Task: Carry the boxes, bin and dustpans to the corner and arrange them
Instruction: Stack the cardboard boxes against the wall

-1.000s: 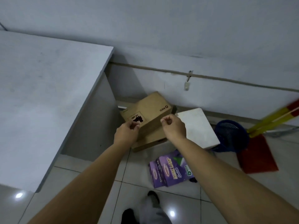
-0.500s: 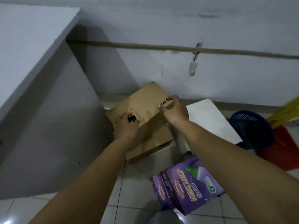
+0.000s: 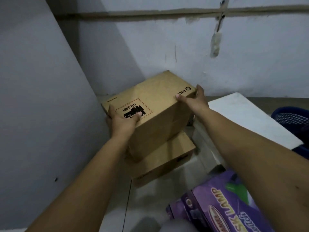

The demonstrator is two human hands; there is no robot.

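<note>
You've got both hands on the upper brown box [image 3: 155,104], in the far corner against the wall [image 3: 167,47]. Your left hand [image 3: 122,120] grips its near-left edge, thumb curled over the printed label; your right hand [image 3: 194,101] clasps the right edge, thumb on top. It sits on a second brown box [image 3: 167,158] on the floor. Right of them: a white box [image 3: 247,118], then the blue bin [image 3: 294,118]. A purple lamp box [image 3: 217,210] lies nearest you.

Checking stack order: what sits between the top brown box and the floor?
A flatter brown box lies under the top brown box, resting on the floor, in the head view.
</note>
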